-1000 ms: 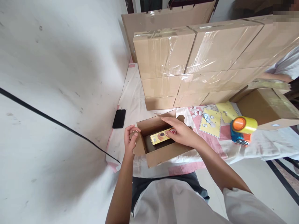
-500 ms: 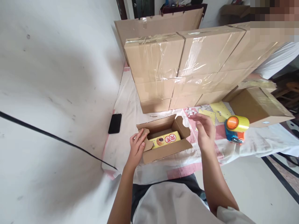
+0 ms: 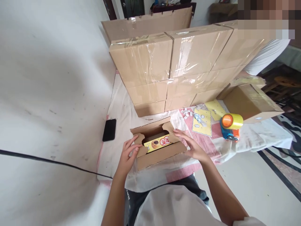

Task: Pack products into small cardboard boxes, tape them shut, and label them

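Note:
A small open cardboard box (image 3: 162,155) stands on the cloth in front of me, its long flaps raised. Inside lies a yellow printed carton (image 3: 157,143) with red lettering, partly covered by the two end flaps. My left hand (image 3: 128,153) rests on the left end flap (image 3: 141,151), which is folded inward, its fingers extended and slightly apart. At the other end, my right hand (image 3: 192,147) touches the right end flap (image 3: 171,131) with outstretched fingers, and this flap leans inward over the carton. Neither hand is wrapped around anything.
Taped cardboard boxes (image 3: 150,69) stand stacked behind. To the right are a tape dispenser (image 3: 231,125), yellow sticker sheets (image 3: 202,122) and an open larger box (image 3: 256,100). A black phone (image 3: 109,130) lies left, near the wall. Another person's sleeve (image 3: 268,58) shows behind the stack.
My right hand has come down from beside the box onto the right end flap, which now tilts inward. The left hand stays on its flap. The view has shifted slightly.

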